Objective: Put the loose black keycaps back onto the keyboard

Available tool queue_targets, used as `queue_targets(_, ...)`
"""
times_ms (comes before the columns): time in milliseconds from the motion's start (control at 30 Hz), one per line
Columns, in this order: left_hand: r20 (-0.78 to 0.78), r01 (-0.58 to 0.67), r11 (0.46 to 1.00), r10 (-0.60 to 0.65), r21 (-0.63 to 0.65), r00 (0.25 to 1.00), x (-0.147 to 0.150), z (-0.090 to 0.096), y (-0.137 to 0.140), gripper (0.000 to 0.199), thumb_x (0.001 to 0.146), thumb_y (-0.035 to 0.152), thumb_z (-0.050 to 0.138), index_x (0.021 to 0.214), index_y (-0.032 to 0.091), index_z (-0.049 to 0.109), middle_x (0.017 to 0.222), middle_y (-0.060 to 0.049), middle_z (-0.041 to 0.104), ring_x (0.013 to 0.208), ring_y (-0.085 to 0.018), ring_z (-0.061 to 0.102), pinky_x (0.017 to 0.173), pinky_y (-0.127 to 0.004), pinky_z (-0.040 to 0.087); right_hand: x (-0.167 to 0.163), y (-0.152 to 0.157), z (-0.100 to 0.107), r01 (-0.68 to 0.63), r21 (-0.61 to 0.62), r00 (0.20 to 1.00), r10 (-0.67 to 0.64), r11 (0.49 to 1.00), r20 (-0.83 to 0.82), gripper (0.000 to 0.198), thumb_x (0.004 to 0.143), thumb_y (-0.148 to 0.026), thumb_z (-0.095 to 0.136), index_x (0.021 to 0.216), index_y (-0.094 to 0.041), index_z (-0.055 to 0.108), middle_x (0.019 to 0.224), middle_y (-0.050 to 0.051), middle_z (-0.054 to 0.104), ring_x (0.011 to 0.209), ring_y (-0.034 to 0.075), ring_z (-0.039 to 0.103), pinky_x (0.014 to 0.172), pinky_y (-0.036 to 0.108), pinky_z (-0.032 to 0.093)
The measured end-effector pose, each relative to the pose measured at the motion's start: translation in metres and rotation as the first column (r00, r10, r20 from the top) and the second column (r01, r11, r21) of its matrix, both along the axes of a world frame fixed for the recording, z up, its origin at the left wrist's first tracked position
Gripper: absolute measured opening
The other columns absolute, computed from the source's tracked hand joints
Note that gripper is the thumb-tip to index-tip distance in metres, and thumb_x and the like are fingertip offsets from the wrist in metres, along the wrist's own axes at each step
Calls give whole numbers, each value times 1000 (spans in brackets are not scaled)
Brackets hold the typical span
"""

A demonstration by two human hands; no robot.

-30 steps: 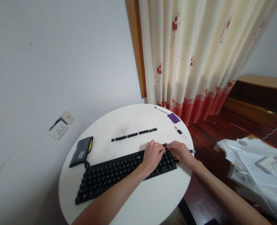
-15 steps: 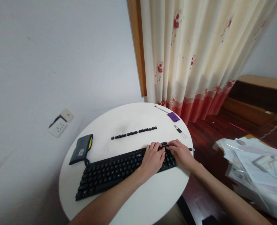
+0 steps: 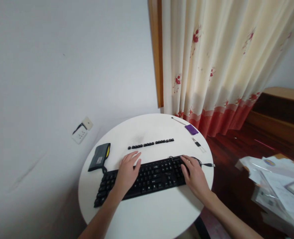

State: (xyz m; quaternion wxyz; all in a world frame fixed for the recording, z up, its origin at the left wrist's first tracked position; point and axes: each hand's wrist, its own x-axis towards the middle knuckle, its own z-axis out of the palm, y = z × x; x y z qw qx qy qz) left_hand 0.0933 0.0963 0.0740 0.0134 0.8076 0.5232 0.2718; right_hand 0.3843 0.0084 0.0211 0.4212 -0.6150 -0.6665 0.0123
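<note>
A black keyboard (image 3: pixel 151 177) lies slantwise across the round white table (image 3: pixel 151 215). My left hand (image 3: pixel 127 169) is over its left half, fingers spread and reaching past the back edge; it holds nothing. At the right end, over the number keys, my right hand (image 3: pixel 193 171) has its fingers apart and holds nothing; whether the fingertips press on keys I cannot tell. Behind the keyboard a row of loose black keycaps (image 3: pixel 149 144) runs across the table in small groups. The keyboard's cable with a USB plug (image 3: pixel 208 165) lies beyond my right hand.
On the table's left stands a grey pouch (image 3: pixel 99 157) with a yellow inside. At the back right lie a small brush (image 3: pixel 178 120), a purple cloth (image 3: pixel 191 129) and a wire keycap puller (image 3: pixel 198 144). Wall and curtain (image 3: pixel 201 93) border the table.
My left hand has moved left along the keyboard, away from my right hand, and its fingers have spread. My right hand has opened out at the right end. The view has shifted slightly.
</note>
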Motion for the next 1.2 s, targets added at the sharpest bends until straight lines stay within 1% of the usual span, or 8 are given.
queue_targets(167,113,-191,981,187,26,976,-95,-13,-10,37,92,39,42,109,21,69,118,-7,69,114,-25,60,107,-44,42,-35,-13,-16,-3,-32,978,9,999,209,50,94,-34,49,142,-21,44,148,14,43,135,33,40,108,56,36)
queue_targets(233,194,-286,958,288,-37,938,-119,-20,-23,42,93,43,38,109,21,69,118,-7,69,114,-26,61,107,-45,43,-38,-12,-26,29,-36,957,-17,999,291,50,94,-36,49,141,-18,45,149,15,42,137,34,38,109,56,34)
queue_targets(300,275,-317,942,335,-109,901,-131,-29,-38,47,93,47,36,113,19,67,121,-8,67,117,-26,59,108,-46,42,-37,-10,-35,50,-31,932,-36,998,362,50,95,-38,48,140,-15,47,148,15,43,136,33,39,111,54,32)
queue_targets(433,389,-256,949,310,-185,867,-128,-51,-58,48,95,46,35,122,18,63,131,-8,62,125,-23,54,113,-44,36,-32,-8,-42,73,-18,893,-57,997,446,52,95,-40,46,139,-13,48,147,15,44,136,30,40,112,49,30)
queue_targets(633,407,-225,960,276,-169,871,-106,-69,-73,43,96,38,40,132,21,58,142,-8,53,134,-23,45,116,-45,33,-19,-6,-45,85,11,898,-82,996,432,50,96,-41,40,137,-13,50,146,12,46,136,28,41,113,48,30)
queue_targets(867,153,-207,971,224,-116,962,-95,-74,-89,57,97,32,43,151,24,28,157,-7,29,145,-25,25,117,-50,29,-10,-4,-51,89,24,921,-91,996,379,56,95,-46,37,140,-14,47,148,13,44,136,31,41,113,51,29)
queue_targets(1033,84,-229,970,235,-80,968,-93,-74,-86,54,97,32,43,149,22,34,154,-8,36,144,-25,27,115,-48,34,-11,-6,-51,79,23,926,-82,997,367,56,94,-45,37,140,-15,48,147,12,45,136,31,39,113,51,29)
queue_targets(1200,75,-228,972,232,-63,970,-92,-74,-84,55,97,33,44,149,19,32,155,-10,34,143,-25,29,114,-48,35,-10,-5,-53,94,23,926,-96,995,365,54,94,-45,38,138,-16,50,146,11,47,136,30,40,113,51,29)
